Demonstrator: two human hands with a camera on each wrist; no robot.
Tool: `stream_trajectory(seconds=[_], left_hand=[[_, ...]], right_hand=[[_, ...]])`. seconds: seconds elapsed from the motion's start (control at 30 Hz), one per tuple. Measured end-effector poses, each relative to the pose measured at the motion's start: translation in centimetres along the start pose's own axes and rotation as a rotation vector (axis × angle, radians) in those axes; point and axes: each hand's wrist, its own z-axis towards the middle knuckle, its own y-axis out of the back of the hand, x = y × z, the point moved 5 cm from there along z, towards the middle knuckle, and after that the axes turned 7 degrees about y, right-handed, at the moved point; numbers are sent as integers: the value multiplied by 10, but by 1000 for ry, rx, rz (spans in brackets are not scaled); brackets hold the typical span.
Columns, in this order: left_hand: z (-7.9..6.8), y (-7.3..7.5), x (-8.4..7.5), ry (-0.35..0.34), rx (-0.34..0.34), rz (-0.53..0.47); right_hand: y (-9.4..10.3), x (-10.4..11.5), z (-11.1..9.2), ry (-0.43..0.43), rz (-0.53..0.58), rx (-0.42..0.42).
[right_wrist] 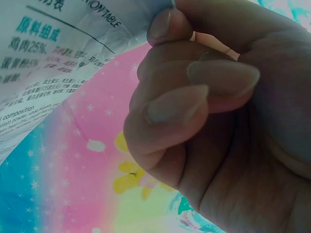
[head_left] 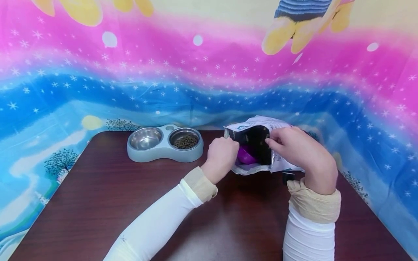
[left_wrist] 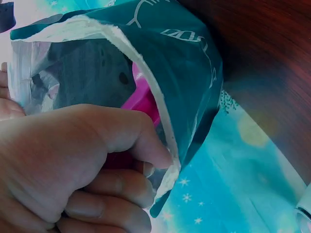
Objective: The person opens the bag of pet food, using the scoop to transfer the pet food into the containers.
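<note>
A pet food bag (head_left: 253, 121), white and teal outside and dark inside, lies with its mouth facing me at the right of the table. My left hand (head_left: 223, 156) pinches the left side of its mouth between thumb and curled fingers, and the pale rim shows at the thumb tip in the left wrist view. On the opposite side my right hand (head_left: 298, 146) pinches the edge with thumb and forefinger, its other fingers curled in the right wrist view. Inside the bag rests a purple scoop (head_left: 246, 155), partly hidden by the bag's wall and my left hand.
Left of the bag stands a grey-blue double pet feeder (head_left: 164, 150). Its left steel bowl (head_left: 146, 137) is bare, while kibble (head_left: 186, 141) lies in the right one. A small dark object (head_left: 288, 177) sits under the bag's near right side. A patterned cloth (head_left: 196, 83) hangs behind the table.
</note>
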Motion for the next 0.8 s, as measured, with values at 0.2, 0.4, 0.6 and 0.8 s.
stream_trajectory(seconds=[0.2, 0.4, 0.6, 0.8], left_hand=[[-8, -1, 10, 21, -23, -21], [-18, -8, 20, 55, -48, -86], [-27, -23, 29, 73, -74, -179], [-30, -32, 35, 54, -146, -246]], right_hand=[[-1, -1, -1, -12, 17, 5], [0, -1, -1, -8, 11, 3], [1, -1, 0, 1, 12, -3], [1, -2, 1, 2, 14, 4]])
